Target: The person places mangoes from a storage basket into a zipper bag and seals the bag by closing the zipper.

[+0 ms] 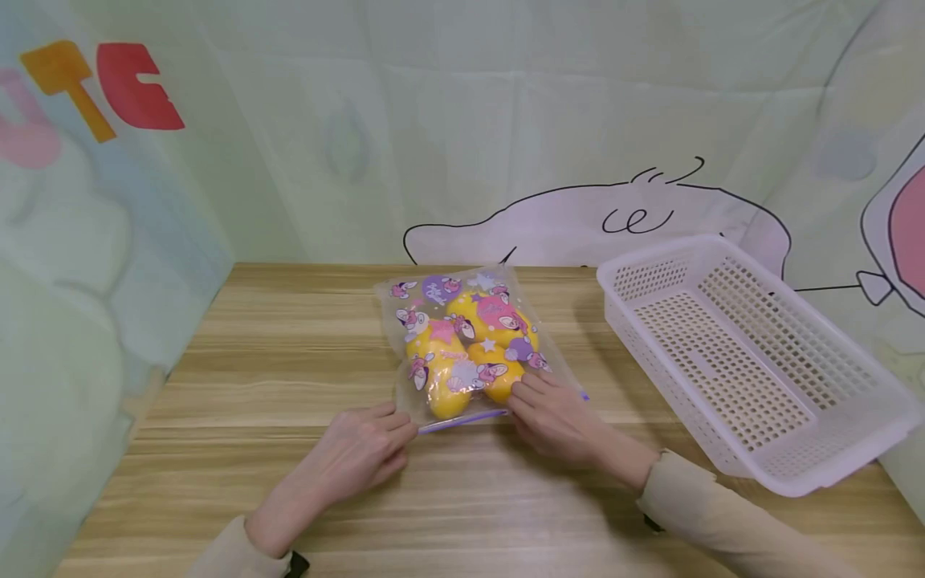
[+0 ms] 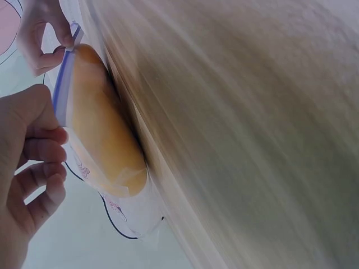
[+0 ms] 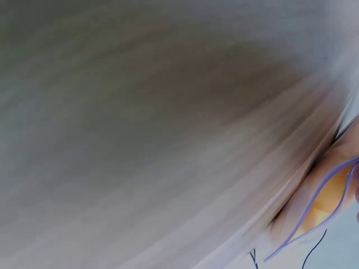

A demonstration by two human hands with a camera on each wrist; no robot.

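Note:
A clear zip bag (image 1: 441, 289) printed with pink and purple pictures lies on the table, its zip edge facing me. Inside are several yellow, rounded fruit-like things (image 1: 446, 393). My left hand (image 1: 361, 445) pinches the left end of the purple zip strip (image 1: 462, 421) between thumb and forefinger, its other fingers loosely curled. Further right along the strip, my right hand (image 1: 552, 421) pinches the zip, which the left wrist view shows too. In the right wrist view, part of the bag's mouth (image 3: 307, 208) gapes, with yellow inside; only fingertips of that hand show there.
A white plastic basket (image 1: 650, 365) with perforated sides stands at the right of the wooden table (image 1: 289, 345). Behind the table hangs a printed cloth (image 1: 311, 144) with cartoon drawings, and it also runs along the left side.

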